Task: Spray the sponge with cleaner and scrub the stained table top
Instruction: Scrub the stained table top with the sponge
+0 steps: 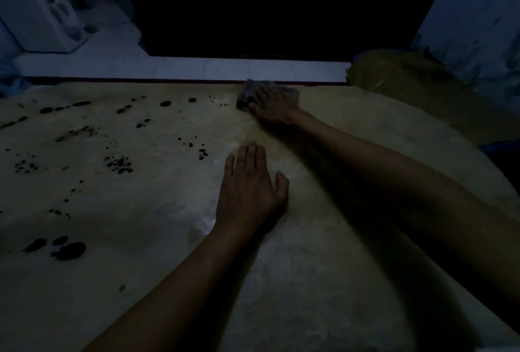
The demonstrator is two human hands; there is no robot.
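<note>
Presently on view, dimly lit:

Item 1, counter (309, 281): pale yellowish top, fills most of the frame; red strip along its far edge.

Item 2, stains (118, 164): dark blots and spatters, scattered across the left half of the counter; largest cluster at near left, others in trails toward the far edge.

Item 3, sponge (247, 94): dark grey, blurred, lying on the counter at its far edge, just right of the stains.

Item 4, right hand (274, 106): arm stretched out across the counter; palm down on top of the sponge, fingers bent over it and gripping it.

Item 5, left hand (250, 188): flat on the counter, palm down, fingers straight and together, thumb apart; holds nothing; nearer than the sponge, well apart from it.

Item 6, plastic bag (408, 78): yellowish, crumpled, beyond the counter's far right corner.

Item 7, floor (168, 67): pale tiles past the counter's far edge
</note>
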